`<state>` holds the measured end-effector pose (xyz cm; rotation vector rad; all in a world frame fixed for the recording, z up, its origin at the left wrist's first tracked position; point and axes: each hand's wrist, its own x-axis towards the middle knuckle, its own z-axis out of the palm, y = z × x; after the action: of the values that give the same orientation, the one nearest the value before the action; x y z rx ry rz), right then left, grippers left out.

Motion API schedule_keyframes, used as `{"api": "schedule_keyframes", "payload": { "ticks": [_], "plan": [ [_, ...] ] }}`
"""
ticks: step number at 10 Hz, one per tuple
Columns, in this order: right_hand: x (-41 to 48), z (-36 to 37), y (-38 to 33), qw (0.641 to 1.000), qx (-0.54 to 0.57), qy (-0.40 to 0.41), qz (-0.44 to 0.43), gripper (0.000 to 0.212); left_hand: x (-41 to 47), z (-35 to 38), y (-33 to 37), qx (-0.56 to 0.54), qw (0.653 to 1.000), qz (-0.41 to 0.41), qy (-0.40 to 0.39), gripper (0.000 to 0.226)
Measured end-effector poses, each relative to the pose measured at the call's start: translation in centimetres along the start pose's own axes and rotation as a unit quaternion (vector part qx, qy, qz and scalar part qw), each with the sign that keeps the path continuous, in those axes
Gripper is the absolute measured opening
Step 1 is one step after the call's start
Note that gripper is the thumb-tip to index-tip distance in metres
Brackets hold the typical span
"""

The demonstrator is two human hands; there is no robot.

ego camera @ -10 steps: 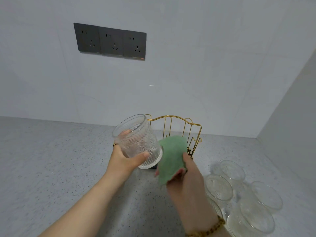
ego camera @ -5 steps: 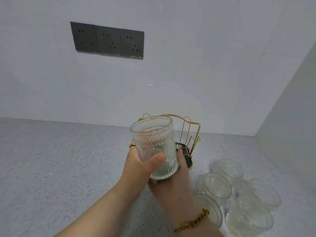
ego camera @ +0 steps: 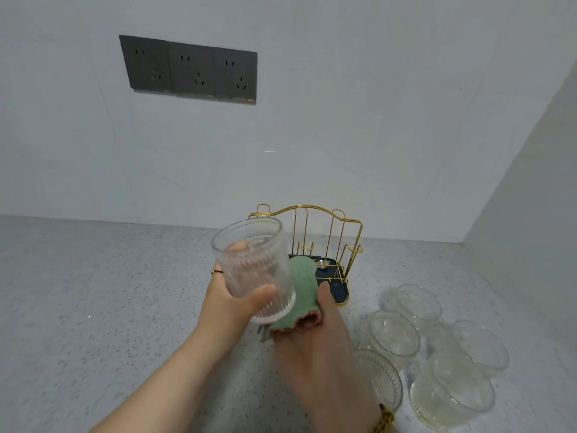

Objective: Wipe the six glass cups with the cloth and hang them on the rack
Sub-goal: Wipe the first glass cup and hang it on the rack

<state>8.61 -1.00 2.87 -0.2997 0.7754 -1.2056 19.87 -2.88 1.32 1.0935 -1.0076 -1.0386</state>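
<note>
Holding tilted glass cup [ego camera: 254, 270], L hand [ego camera: 237, 307] grip curled round it; R hand [ego camera: 315, 345] grip clutching cloth [ego camera: 301, 276]

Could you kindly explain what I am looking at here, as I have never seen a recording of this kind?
There is no machine here. A person wears a camera on the head, and it looks forward and down at their own two bare hands. The left hand grips a ribbed glass cup, held up above the speckled counter. The right hand holds a green cloth against the cup's side. Behind them stands a gold wire rack, and no cup hangs on it. Five more cups stand on the counter at the right. Dark sockets sit on the wall.
</note>
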Motion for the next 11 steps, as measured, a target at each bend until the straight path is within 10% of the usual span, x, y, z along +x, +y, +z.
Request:
{"api": "schedule_keyframes", "payload": {
  "ticks": [3,5,7,10,11],
  "plan": [
    [2.2,-1.5,-0.6,0.994,-0.040,-0.084,0.055,0.035,-1.4,0.1,1.3,0.160,0.985,0.054,-0.043,0.064],
    [2.4,-0.1,-5.0,0.978,-0.120,-0.149,-0.087,0.052,-1.5,-1.3,1.0,0.273,0.954,0.030,-0.117,0.079],
    [2.1,0.5,-7.4,0.818,-0.520,-0.234,-0.069,0.044,-1.3,-1.7,2.1,0.304,0.943,0.021,-0.136,0.069],
    [3.4,2.2,-7.1,0.540,-0.778,-0.227,-0.228,0.017,-1.4,-1.6,3.3,0.423,0.889,0.031,-0.171,0.076],
    [4.0,2.1,-6.6,0.566,-0.780,-0.182,-0.196,0.026,-1.7,-1.3,3.2,0.478,0.869,0.099,-0.076,0.082]
  ]
}}
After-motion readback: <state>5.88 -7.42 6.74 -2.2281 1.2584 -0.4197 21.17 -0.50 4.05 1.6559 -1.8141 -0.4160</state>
